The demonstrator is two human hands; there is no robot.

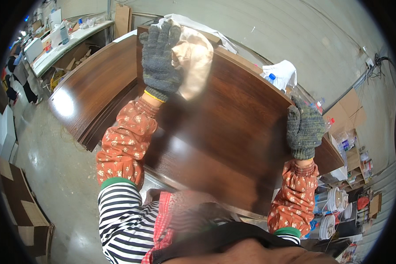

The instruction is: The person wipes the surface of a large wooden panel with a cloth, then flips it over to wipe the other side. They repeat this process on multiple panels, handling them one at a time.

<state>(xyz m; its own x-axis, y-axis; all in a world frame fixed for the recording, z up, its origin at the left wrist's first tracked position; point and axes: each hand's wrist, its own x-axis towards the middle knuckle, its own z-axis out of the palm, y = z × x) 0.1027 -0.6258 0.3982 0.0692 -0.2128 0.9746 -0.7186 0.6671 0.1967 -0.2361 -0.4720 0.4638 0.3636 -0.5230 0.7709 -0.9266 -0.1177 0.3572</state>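
Note:
A dark brown wood-grain panel [237, 119] stands tilted before me, its long upper edge running down to the right. My left hand [161, 59], in a dark grey knitted glove, lies against the panel's upper left corner with its fingers pointing up. A cream cloth [194, 64] is bunched at its thumb side and hangs over the panel, slightly blurred; the hand holds it there, though the thumb is hidden. Farther right, my right hand [304, 128], gloved alike, grips the panel's upper edge, its fingertips curled over and partly out of sight.
A stack of brown panels [94, 94] lies at left. Beyond it stands a cluttered white worktable [70, 46]. White cloth [281, 72] and a blue-capped bottle [270, 78] are behind the panel. Buckets [332, 200] stand at right, cartons [24, 211] at lower left.

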